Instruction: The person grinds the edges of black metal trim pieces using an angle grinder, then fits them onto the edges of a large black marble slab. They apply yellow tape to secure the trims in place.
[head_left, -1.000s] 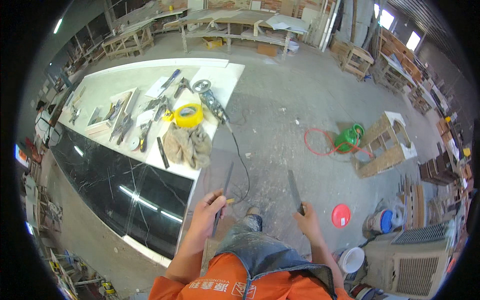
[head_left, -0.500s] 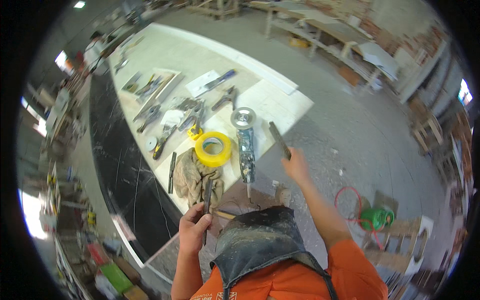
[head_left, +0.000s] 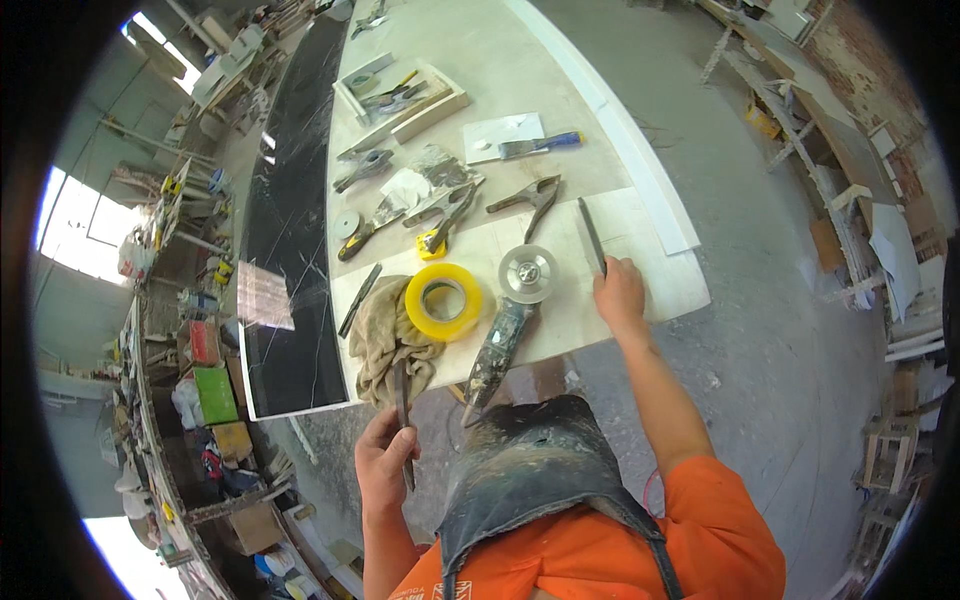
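1 dark strip (head_left: 402, 385) is pinched by the fingers of the left hand (head_left: 384, 450), its tip seen against the rag (head_left: 376, 325); another strip (head_left: 591, 232) is gripped at its near end by the right hand (head_left: 620, 292) over the counter (head_left: 668, 282), apparently leaving its length free; yellow tape (head_left: 470, 305) and a grinder (head_left: 499, 348) are laid near the edge, presumably for reach

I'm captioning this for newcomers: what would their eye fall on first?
Probably the bright yellow tape roll, on the pale table beside the crumpled beige cloth. Just right of it lies an angle grinder with a round disc. The left hand, below the cloth, and the right hand, right of the grinder, each hold a narrow dark bar.
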